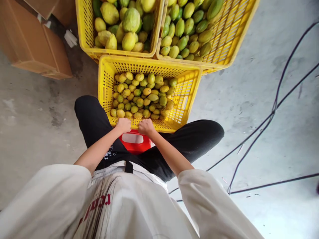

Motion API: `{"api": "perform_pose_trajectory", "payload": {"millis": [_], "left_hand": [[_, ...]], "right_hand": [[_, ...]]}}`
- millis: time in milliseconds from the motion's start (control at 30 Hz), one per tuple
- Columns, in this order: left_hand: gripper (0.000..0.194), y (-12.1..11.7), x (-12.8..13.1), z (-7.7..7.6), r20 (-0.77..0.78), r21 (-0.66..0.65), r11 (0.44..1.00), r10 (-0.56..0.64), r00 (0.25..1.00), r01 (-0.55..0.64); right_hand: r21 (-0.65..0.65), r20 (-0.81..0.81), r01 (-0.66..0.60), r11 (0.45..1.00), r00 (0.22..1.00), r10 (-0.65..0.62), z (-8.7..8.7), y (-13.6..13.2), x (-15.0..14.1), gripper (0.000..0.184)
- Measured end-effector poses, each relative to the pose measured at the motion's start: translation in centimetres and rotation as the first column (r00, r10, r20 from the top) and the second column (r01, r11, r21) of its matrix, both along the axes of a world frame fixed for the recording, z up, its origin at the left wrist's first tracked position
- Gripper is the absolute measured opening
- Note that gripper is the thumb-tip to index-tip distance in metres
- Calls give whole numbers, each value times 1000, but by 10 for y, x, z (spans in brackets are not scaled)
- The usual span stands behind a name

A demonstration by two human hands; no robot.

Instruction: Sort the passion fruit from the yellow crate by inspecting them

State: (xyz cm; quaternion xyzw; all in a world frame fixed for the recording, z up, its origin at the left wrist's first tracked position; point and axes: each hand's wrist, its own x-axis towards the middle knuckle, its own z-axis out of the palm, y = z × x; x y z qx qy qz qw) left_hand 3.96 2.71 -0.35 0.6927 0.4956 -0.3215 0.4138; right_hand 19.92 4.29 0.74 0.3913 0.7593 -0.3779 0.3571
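Note:
Between my knees stands a yellow plastic crate [100,88] with slatted walls, partly filled with small yellow-green lemons [147,91]. Both fists rest at its near rim, a short gap apart. My left hand [123,125] is closed over the rim, left of its middle. Just to the right, my right hand [146,126] is closed on the same rim. The fingertips of both hands are hidden. Below the hands, a red plastic thing [133,146] with a cut-out opening shows between my legs.
Beyond the near crate are two more yellow crates: the left crate [84,36] holds larger yellow-green fruit, the right crate [231,39] green oval fruit. Cardboard boxes [27,39] stand at upper left. Black cables [274,109] cross the grey concrete floor [249,96] at right.

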Motion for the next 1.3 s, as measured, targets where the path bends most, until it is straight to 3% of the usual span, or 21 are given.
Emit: {"api": "perform_pose_trajectory", "payload": {"millis": [100,167,267,333,533,700,800,1033,1167,1300], "left_hand": [[68,-1,-4,1,24,84,996,-44,999,42],[75,-2,-5,0,66,118,990,-80,995,71],[73,-1,-8,-3,123,129,988,-105,987,89],[67,-1,-9,-4,148,120,989,-109,983,92],[52,-1,-9,-5,155,118,988,-115,981,97],[53,1,-8,-3,182,93,992,-106,978,90],[52,3,-6,-1,197,66,993,-105,975,93],[48,0,-3,4,216,39,997,-78,973,71],[48,-2,-1,4,240,21,999,-42,970,39],[47,-3,0,3,258,15,1000,-17,966,13]], "right_hand": [[-55,40,12,998,999,-10,-5,17,17,59],[-137,83,124,983,990,-114,-12,33,38,55],[104,191,301,948,929,-316,-27,55,71,57],[283,253,449,848,818,-517,-41,63,86,52],[440,253,569,695,664,-703,-85,52,88,54],[346,406,511,787,675,-617,-103,32,91,62],[311,456,498,810,669,-587,-111,35,96,66],[269,479,434,860,714,-511,-122,52,107,42],[168,393,385,907,818,-420,-119,48,103,46],[15,126,318,948,940,-317,-119,52,70,42]]}}
